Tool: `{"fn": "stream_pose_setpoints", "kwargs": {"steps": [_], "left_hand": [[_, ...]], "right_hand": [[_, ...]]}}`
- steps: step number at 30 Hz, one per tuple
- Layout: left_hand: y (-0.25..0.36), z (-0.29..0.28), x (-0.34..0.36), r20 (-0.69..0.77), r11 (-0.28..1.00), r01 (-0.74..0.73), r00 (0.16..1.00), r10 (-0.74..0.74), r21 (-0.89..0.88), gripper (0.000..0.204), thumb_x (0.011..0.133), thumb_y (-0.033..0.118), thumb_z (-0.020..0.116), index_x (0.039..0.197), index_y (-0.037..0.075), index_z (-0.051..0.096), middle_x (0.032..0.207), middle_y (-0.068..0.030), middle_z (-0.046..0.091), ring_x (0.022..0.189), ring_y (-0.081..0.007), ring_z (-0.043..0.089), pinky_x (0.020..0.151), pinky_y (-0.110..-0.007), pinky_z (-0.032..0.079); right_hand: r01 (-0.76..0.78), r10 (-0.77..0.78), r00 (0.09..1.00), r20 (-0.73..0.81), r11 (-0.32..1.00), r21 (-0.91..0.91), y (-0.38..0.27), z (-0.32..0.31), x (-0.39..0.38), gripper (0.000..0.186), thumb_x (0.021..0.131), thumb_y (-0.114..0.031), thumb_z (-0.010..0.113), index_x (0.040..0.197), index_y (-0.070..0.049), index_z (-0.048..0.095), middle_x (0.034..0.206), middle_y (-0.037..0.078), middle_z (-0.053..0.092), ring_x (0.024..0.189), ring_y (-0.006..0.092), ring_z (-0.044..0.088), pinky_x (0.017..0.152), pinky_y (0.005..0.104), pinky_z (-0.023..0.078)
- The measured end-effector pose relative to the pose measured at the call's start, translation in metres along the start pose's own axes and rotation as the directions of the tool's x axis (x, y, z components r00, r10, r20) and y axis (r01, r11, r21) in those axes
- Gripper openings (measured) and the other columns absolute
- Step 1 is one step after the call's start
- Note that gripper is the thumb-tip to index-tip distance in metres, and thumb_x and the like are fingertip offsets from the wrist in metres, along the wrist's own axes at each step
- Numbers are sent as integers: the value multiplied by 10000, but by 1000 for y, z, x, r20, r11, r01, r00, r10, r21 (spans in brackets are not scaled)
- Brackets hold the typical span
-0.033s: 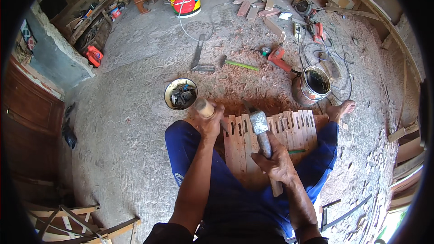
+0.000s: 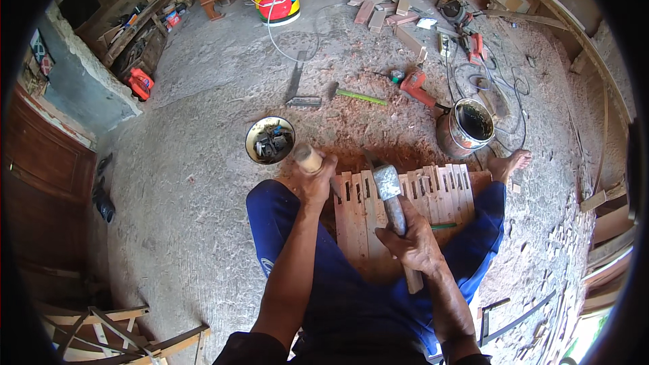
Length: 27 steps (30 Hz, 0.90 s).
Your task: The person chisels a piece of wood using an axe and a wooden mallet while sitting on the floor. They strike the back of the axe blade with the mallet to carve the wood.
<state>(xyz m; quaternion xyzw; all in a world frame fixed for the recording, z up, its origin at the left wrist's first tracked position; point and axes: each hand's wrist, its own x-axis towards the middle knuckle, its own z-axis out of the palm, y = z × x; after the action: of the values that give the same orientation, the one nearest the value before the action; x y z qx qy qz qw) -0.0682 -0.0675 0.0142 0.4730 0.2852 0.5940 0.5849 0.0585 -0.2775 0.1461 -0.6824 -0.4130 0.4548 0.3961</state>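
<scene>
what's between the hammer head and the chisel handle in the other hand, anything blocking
Nothing visible. The right hand holds the hammer raised over the slotted wooden planks; the left hand grips the chisel handle beside it, with open space between them.

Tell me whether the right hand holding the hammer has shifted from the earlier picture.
No. The right hand grips the wooden-handled hammer in the same spot over the row of slotted wooden boards, matching the earlier picture.
</scene>
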Motion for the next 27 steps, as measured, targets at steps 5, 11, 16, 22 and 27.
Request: {"fn": "stream_pose_setpoints", "kwargs": {"steps": [5, 11, 16, 22, 27], "left_hand": [[1, 7, -8, 20, 989, -9, 1000, 6, 149, 217, 772, -73, 677, 879, 46, 531, 733, -61, 595, 555, -119, 538, 505, -284, 444], [14, 14, -2, -36, 990, 10, 999, -15, -143, 177, 803, 26, 754, 902, 43, 608, 796, -22, 634, 680, -103, 606, 627, -285, 508], [-33, -8, 0, -61, 992, -78, 996, 72, -101, 175, 878, 68, 671, 1041, 9, 645, 1026, -62, 662, 915, -163, 638, 774, -319, 523], [-34, -2, -7, -25, 998, -55, 998, 56, 36, 220, 887, 94, 648, 1092, 16, 669, 1078, -121, 675, 1005, -289, 634, 868, -416, 506], [-53, -3, -6, 103, 973, -73, 993, 51, 220, 182, 902, 136, 674, 1047, 27, 669, 982, -99, 680, 904, -250, 633, 807, -397, 504]], "right_hand": [[94, -94, 996, -2, 995, -12, -1, 1, 7, 613, 866, -146, 711, 1412, -58, 448, 796, 127, 651, 710, 252, 643, 716, 388, 523], [295, -295, 954, 55, 889, -349, -32, -10, 26, 667, 832, -88, 694, 1436, -77, 412, 849, 249, 680, 782, 393, 717, 666, 432, 549], [466, -423, 870, 253, 537, -703, -82, -15, 50, 654, 809, -18, 612, 1430, -61, 411, 906, 249, 689, 800, 414, 699, 681, 493, 553], [532, -437, 794, 422, 165, -830, -93, -15, 70, 491, 911, -94, 549, 1387, -59, 434, 953, 166, 703, 867, 364, 710, 736, 463, 579], [443, -262, 889, 375, 289, -849, -121, -17, 48, 617, 835, -68, 601, 1423, -81, 413, 1110, 199, 669, 947, 360, 689, 861, 461, 554]]}}
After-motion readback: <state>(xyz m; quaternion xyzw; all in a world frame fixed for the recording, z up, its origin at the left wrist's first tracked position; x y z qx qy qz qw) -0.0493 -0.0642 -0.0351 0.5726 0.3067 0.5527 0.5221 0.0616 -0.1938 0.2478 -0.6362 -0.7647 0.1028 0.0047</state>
